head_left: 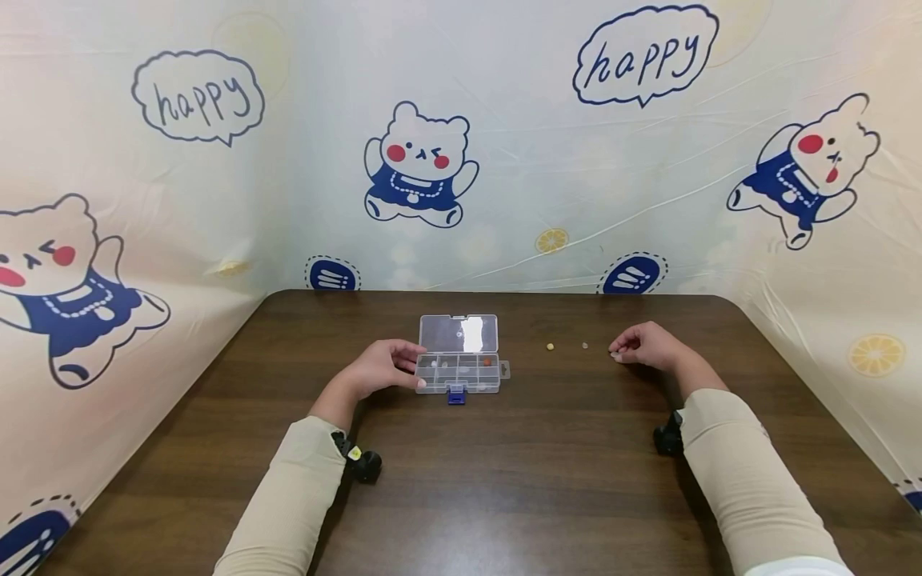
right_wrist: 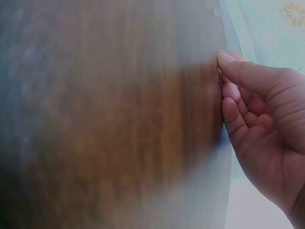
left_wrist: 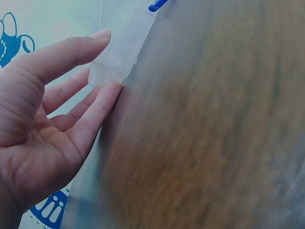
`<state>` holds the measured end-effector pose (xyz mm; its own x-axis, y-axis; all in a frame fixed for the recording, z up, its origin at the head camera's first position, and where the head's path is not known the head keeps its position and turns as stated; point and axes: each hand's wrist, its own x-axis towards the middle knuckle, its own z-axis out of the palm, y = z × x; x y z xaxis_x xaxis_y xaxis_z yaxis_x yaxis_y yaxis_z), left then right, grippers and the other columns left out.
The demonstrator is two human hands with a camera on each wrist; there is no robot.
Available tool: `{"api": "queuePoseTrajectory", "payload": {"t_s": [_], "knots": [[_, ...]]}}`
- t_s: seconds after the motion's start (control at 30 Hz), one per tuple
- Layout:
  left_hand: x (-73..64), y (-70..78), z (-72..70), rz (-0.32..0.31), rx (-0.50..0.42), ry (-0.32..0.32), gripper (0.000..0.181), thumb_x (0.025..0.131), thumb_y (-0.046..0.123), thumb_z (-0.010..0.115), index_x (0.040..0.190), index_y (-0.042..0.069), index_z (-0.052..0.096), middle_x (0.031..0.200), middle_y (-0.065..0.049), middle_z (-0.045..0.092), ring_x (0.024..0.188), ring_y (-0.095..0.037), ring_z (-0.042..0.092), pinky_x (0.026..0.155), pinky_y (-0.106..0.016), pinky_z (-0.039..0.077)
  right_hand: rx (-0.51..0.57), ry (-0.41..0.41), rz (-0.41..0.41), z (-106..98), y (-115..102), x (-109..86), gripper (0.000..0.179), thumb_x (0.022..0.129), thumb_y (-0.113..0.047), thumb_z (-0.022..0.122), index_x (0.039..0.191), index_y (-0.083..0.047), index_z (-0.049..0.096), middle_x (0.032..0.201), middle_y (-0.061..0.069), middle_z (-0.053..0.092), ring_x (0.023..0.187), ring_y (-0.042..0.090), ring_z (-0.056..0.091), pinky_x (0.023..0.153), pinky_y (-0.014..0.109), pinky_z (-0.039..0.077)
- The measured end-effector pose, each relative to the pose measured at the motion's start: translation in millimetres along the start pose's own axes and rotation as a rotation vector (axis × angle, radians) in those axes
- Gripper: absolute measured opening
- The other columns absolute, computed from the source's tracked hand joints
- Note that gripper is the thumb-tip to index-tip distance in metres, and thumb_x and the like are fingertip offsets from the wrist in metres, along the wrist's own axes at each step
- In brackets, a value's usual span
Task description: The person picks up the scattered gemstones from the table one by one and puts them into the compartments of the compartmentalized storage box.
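A clear plastic compartment box [head_left: 468, 391] lies on the table with its lid [head_left: 441, 334] raised at the back. My left hand [head_left: 379, 370] holds the box's left end, thumb at the front corner and fingers toward the back. In the left wrist view, the left hand [left_wrist: 57, 105] has its fingertips against the box's end wall [left_wrist: 112, 71]. To the right, my right hand [head_left: 650, 347] has thumb and index fingertips together at the tabletop on a small pale bead-like piece [head_left: 615, 354]. The right wrist view shows the right hand [right_wrist: 259, 114] pinching, the piece itself mostly hidden.
A yellow bead-like piece [head_left: 551, 346] and a small pale piece [head_left: 585, 346] lie between box and right hand. Some compartments hold small pieces, one orange [head_left: 487, 362]. A blue latch [head_left: 457, 395] juts from the box front. A printed curtain [head_left: 504, 160] stands behind the brown table [head_left: 504, 480].
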<state>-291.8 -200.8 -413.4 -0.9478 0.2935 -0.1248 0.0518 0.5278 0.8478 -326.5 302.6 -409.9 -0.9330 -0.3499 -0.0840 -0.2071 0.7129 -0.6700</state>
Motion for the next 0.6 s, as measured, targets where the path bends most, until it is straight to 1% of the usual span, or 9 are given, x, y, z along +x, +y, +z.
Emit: {"api": "queuePoseTrajectory", "payload": {"t_s": [0.23,0.37,0.47,0.6], "knots": [[0.8,2.0,0.0,0.003,-0.007,0.002,0.064,0.071,0.014,0.089,0.128,0.007,0.061,0.116,-0.013,0.06,0.103,-0.027,0.058,0.091,-0.037,0.051,-0.011,-0.004,-0.014,-1.0,-1.0,-0.1,0.011,0.088,-0.005,0.071,0.096,0.003,0.071,0.082,0.004,0.067,0.076,0.019,0.055,0.071,0.029,0.05],[1.5,0.9,0.1,0.008,-0.005,0.0,0.063,0.071,0.013,0.088,0.128,0.007,0.062,0.116,-0.013,0.06,0.102,-0.027,0.058,0.09,-0.036,0.051,-0.015,-0.011,0.003,0.1,-2.1,-0.7,0.011,0.089,-0.005,0.07,0.097,0.003,0.07,0.083,0.005,0.065,0.077,0.019,0.054,0.072,0.03,0.049],[1.2,0.2,0.3,0.008,0.003,-0.001,0.063,0.071,0.014,0.089,0.127,0.009,0.062,0.115,-0.012,0.06,0.103,-0.026,0.058,0.09,-0.036,0.051,-0.016,-0.02,0.01,0.2,-2.0,-1.4,0.012,0.09,-0.007,0.07,0.098,0.002,0.07,0.084,0.005,0.066,0.077,0.02,0.054,0.072,0.03,0.049],[0.2,0.2,0.2,0.006,0.009,0.006,0.062,0.07,0.015,0.089,0.126,0.01,0.063,0.115,-0.011,0.06,0.102,-0.026,0.058,0.09,-0.036,0.052,-0.017,-0.006,0.016,-0.2,-1.8,-1.9,0.013,0.09,-0.011,0.07,0.099,-0.001,0.071,0.088,0.006,0.067,0.078,0.021,0.055,0.072,0.031,0.05]]}}
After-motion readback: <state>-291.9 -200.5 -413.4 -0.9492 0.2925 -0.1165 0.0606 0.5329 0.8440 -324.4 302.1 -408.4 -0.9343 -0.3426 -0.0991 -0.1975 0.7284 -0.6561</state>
